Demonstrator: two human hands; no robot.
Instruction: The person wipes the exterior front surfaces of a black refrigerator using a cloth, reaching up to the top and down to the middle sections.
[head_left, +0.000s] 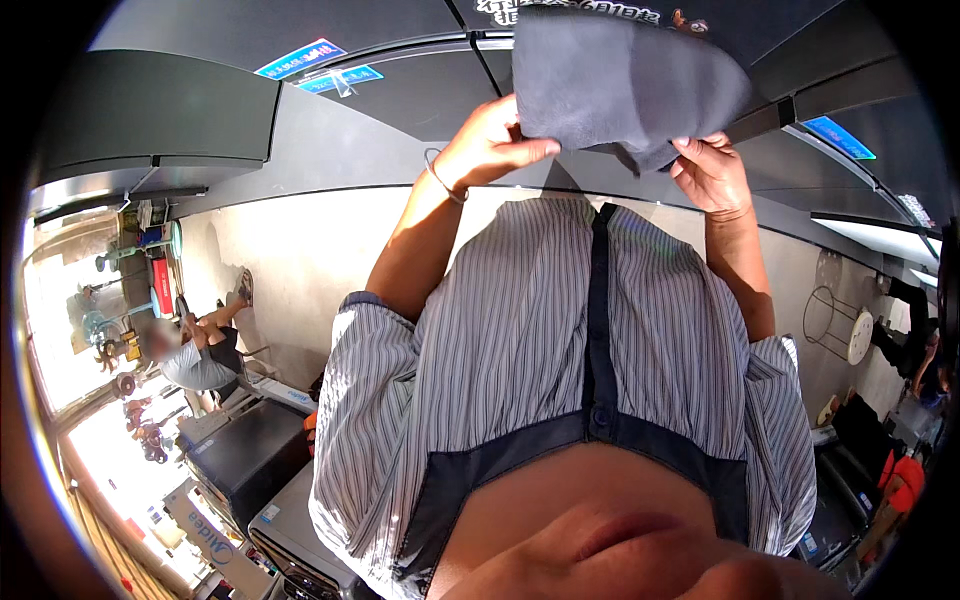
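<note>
A grey cloth (592, 79) is spread between my two hands at the top of the view, in front of dark appliance doors (427, 90). My left hand (495, 146), a thin band around its wrist, pinches the cloth's lower left edge between thumb and fingers. On the other side, my right hand (709, 169) grips the lower right edge, thumb on top. Part of the cloth hangs in a fold between the hands, and its right side looks blurred.
Dark cabinet-like appliances with blue stickers (838, 137) line the front. A person (199, 360) sits far left near fans (161, 300). At right stand a round stool (860, 337) and other people (870, 435). Boxed and bare appliances (247, 450) fill the lower left.
</note>
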